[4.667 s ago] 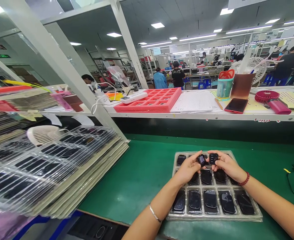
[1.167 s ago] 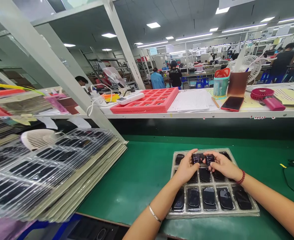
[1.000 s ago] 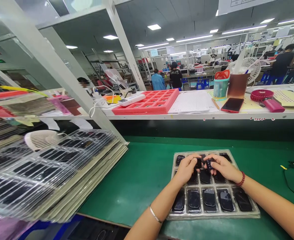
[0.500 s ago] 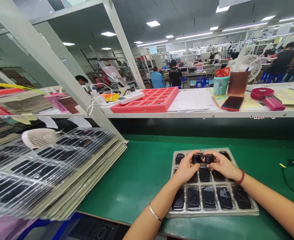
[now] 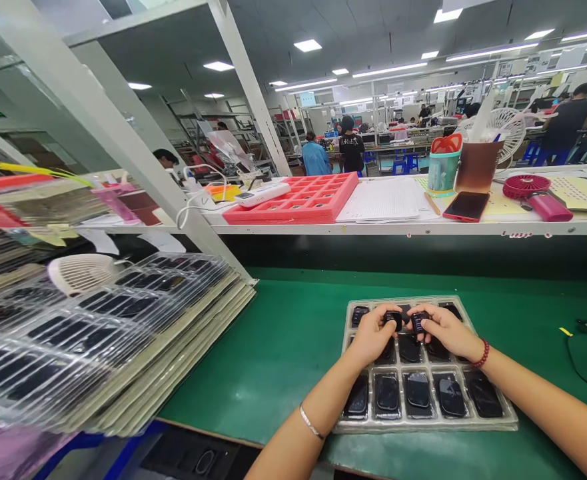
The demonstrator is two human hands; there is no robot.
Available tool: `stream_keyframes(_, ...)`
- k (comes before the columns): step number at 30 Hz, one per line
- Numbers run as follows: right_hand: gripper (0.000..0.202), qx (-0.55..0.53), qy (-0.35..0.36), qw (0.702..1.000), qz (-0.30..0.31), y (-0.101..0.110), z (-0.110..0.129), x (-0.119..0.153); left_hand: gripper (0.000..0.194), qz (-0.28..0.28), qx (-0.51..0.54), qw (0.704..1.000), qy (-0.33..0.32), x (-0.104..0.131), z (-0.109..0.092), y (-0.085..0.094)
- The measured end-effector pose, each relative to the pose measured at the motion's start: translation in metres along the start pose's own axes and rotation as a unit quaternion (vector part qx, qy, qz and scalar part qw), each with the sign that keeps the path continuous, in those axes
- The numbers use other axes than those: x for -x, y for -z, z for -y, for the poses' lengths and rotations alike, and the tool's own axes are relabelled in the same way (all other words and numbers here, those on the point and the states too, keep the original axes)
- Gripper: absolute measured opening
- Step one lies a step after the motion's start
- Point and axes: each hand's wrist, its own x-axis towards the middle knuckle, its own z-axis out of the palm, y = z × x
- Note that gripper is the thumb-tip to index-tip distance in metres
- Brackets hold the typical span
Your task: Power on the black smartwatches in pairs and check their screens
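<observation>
A clear plastic tray (image 5: 426, 425) with black watch-like devices in its compartments lies on the green mat. Over its back rows, my left hand (image 5: 374, 335) is closed on a small black watch (image 5: 393, 320), thumb on its face. Close beside it, my right hand (image 5: 446, 331) holds another black watch (image 5: 420, 323) with lit text on its screen, thumb at its edge. Both watches are tilted towards me. My hands partly cover the devices in the back and middle rows.
Stacked trays of devices (image 5: 138, 347) stand at the left with a white fan (image 5: 80, 273). The shelf (image 5: 373, 229) ahead holds a red foam tray (image 5: 298, 200), papers, a cup and a phone (image 5: 466, 206). A black cable (image 5: 576, 363) lies right.
My left thumb has moved up onto the face of its watch. The watch in my right hand has turned slightly, with the thumb now over its edge.
</observation>
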Motion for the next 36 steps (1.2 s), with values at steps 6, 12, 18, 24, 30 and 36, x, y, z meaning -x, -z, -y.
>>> stream_keyframes(6, 0.030, -0.002, -0.004, 1.000, -0.003, 0.0002, -0.0015, -0.0008, 0.028, -0.002, -0.007, 1.000, 0.003, -0.0008, -0.0003, 0.0001)
stream_keyframes(12, 0.029, -0.004, -0.007, 1.000, -0.010, 0.0004, -0.0041, -0.0011, 0.028, 0.001, -0.011, 1.000, 0.001, -0.0009, 0.0000, 0.0005)
stream_keyframes(18, 0.029, -0.010, 0.004, 1.000, -0.003, 0.0001, -0.0022, -0.0002, 0.028, -0.001, -0.008, 1.000, 0.000, -0.0016, -0.0001, 0.0003)
stream_keyframes(24, 0.039, -0.009, 0.022, 1.000, -0.018, -0.0011, -0.0007, -0.0007, 0.045, -0.010, -0.021, 1.000, -0.016, -0.0001, -0.0026, -0.0005)
stream_keyframes(30, 0.037, 0.006, 0.022, 1.000, 0.000, -0.0011, -0.0021, 0.0004, 0.030, -0.019, -0.020, 1.000, -0.010, -0.0004, -0.0034, 0.0012)
stream_keyframes(36, 0.036, 0.012, 0.027, 1.000, 0.005, -0.0016, -0.0013, 0.0015, 0.028, -0.019, -0.011, 1.000, -0.020, -0.0003, -0.0045, 0.0022)
